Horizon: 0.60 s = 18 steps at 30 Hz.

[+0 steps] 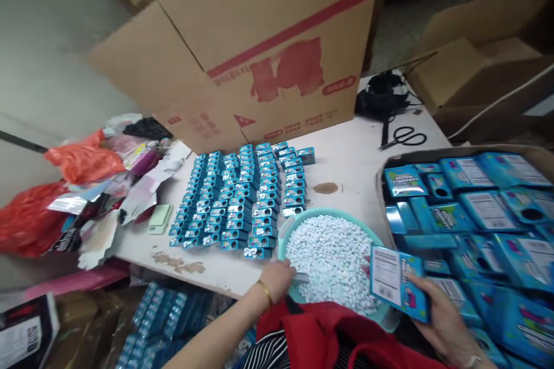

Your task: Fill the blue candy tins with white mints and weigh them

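My left hand (277, 281) is closed around the handle of a small scoop (302, 278), which dips into the near left side of a pale green basin (283, 230). Small white candies (331, 253) fill the basin; the scoop's front end is hard to make out among them. On the other side, my right hand (441, 314) grips a blue candy box (396, 282), tilted over the basin's right rim with its printed panel toward me. Several rows of similar blue boxes (236, 207) stand on the table left of the basin, many with white candies showing in their round openings.
At right, a carton (383, 196) is full of blue boxes. A big cardboard sheet (281, 57) stands behind the rows. Black scissors (404, 137) lie at the table's back right. Red bags and scraps (86, 161) are heaped at left, with packed blue boxes (160, 323) below the table.
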Tool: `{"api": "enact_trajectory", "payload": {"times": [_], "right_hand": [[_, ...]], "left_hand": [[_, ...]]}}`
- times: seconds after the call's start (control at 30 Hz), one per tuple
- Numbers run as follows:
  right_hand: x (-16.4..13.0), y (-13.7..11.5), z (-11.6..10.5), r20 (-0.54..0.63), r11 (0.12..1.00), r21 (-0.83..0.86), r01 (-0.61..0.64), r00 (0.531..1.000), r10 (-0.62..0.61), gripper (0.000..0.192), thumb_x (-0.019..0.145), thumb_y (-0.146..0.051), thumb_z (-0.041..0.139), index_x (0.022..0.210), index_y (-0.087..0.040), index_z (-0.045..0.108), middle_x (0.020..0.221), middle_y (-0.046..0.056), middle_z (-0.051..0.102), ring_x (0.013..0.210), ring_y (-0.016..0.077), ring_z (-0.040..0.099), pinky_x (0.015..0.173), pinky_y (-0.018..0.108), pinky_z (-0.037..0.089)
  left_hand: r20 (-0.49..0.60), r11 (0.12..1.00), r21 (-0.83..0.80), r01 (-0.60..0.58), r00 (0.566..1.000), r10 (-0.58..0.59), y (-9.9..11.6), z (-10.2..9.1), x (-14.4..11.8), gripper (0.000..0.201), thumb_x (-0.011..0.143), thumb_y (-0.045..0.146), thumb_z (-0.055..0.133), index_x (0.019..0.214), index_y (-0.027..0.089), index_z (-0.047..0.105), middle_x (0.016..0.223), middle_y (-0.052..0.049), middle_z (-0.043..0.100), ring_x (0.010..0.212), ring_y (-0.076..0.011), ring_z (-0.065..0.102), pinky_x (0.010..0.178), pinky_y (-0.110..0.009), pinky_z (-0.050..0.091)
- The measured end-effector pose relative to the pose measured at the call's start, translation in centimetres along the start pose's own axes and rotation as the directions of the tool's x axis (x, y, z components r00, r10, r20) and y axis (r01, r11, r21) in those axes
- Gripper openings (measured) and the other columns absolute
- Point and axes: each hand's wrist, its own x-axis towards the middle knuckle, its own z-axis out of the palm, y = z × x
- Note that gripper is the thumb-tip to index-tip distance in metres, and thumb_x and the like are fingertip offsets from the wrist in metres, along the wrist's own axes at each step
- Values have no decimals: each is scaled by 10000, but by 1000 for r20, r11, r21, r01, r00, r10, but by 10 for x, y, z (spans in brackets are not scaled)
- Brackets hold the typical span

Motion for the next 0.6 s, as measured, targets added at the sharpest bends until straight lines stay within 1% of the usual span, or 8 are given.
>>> {"api": "enact_trajectory", "payload": {"times": [0.1,0.17,0.23,0.3,0.37,0.47,0.53,0.6], "right_hand": [[-9,20,-1,61,998,16,-59,996,58,377,644,-392,705,987,-239,691,917,41,758,949,308,697,832,467,594],[-14,26,-1,94,997,59,-52,994,46,361,682,-430,682,985,-234,688,931,37,757,967,295,693,839,459,588],[-16,27,0,108,995,98,-20,994,9,344,701,-454,661,959,-229,691,929,37,757,983,292,687,855,462,575],[-17,27,1,108,995,102,4,994,-15,319,701,-453,659,921,-225,692,923,37,757,997,293,680,876,464,560],[-16,28,0,104,997,69,40,993,-47,311,691,-442,677,910,-220,687,950,38,752,1013,292,672,903,463,541],[-15,31,-4,117,986,7,167,979,-167,401,668,-420,726,1014,-234,643,1048,28,724,1038,272,657,934,448,514],[-13,35,-8,157,970,-38,241,960,-232,524,664,-433,749,1128,-261,574,1054,24,710,1013,258,664,900,433,524],[-9,39,-12,186,955,-107,278,949,-255,599,675,-487,740,1188,-275,514,982,24,706,909,248,690,792,407,557]], "left_hand": [[-36,999,-33,-20,999,19,22,26,18,250,845,126,411,1033,177,568,1085,-133,588,1008,-249,592,815,-363,492],[-65,998,-49,-42,997,39,36,38,36,271,855,127,391,1070,181,546,1128,-134,574,1029,-243,582,820,-357,489],[-95,997,-59,-56,994,50,44,45,50,286,852,120,384,1089,184,530,1162,-132,561,1050,-239,571,836,-357,480],[-123,995,-66,-70,990,62,44,47,59,293,842,113,393,1092,193,524,1180,-120,555,1065,-227,564,861,-348,467],[-148,992,-75,-98,985,86,37,46,61,280,847,135,412,1094,209,521,1182,-97,558,1070,-208,562,886,-328,453],[-190,986,-99,-134,975,113,23,42,58,243,876,208,430,1103,219,514,1154,-77,571,1064,-193,564,901,-306,443],[-224,985,-116,-131,969,102,21,40,59,232,890,229,419,1102,210,514,1139,-85,573,1065,-202,563,900,-314,440],[-253,983,-135,-125,963,88,26,41,66,234,889,201,407,1095,200,517,1154,-104,565,1075,-216,557,898,-329,439]]}}
